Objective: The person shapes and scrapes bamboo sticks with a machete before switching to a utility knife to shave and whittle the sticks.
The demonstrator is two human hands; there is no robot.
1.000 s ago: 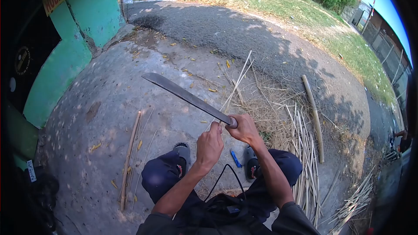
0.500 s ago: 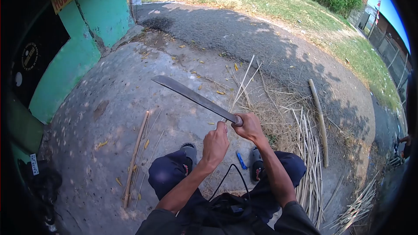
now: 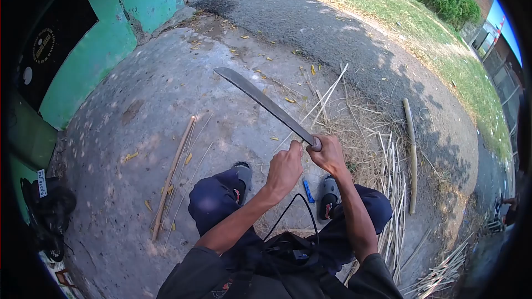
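My right hand [image 3: 328, 154] is closed round the handle of a machete [image 3: 266, 102], whose long dark blade points up and to the left. Close beside it, my left hand [image 3: 286, 167] is closed, fingers curled, just below the blade's handle end. Pale thin bamboo strips [image 3: 334, 84] stretch from behind the blade near my hands toward the upper right. My left hand seems to grip one strip, though its fingers hide the hold.
Many split strips [image 3: 392, 205] lie right of my foot, beside a thick pole [image 3: 410, 155] and shavings [image 3: 363, 149]. A blue-handled tool [image 3: 308, 190] rests between my shoes. Left lie a brown stick [image 3: 174, 177] and thin strips. A green wall [image 3: 88, 83] stands at left.
The view has tilted down and shifted. Both hands and the machete sit a little further right, with the blade angled more steeply. The pale strips' far ends have swung right.
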